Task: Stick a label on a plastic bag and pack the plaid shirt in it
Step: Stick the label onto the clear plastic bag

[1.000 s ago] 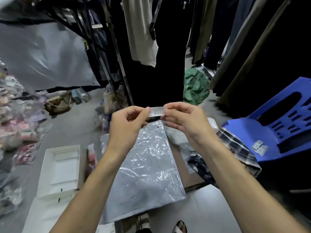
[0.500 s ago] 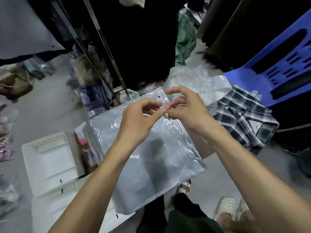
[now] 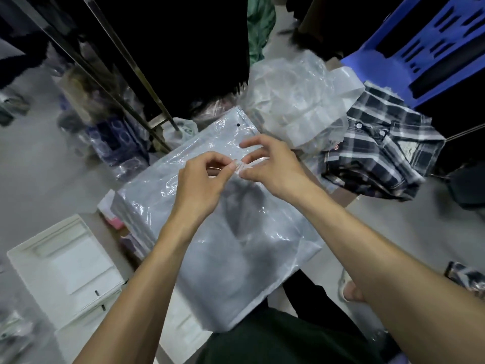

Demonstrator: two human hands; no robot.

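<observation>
A flat, clear plastic bag [image 3: 199,253] lies across my lap on a stack of similar bags, its punched top end pointing away from me. My left hand [image 3: 199,185] and my right hand [image 3: 273,166] meet just above the bag's upper part. Between their pinched fingertips is a small white label [image 3: 240,166], mostly hidden and blurred. The folded plaid shirt [image 3: 380,153], dark blue and white, lies to the right, apart from both hands.
Crumpled clear plastic [image 3: 296,101] lies between the bag and the shirt. A blue plastic chair [image 3: 420,46] stands at the upper right. White trays [image 3: 65,261] sit on the floor at the left. Metal rack legs [image 3: 118,74] and dark hanging clothes fill the back.
My view has tilted down. Both hands have come down with the label from chest height to just over the bag's upper part.
</observation>
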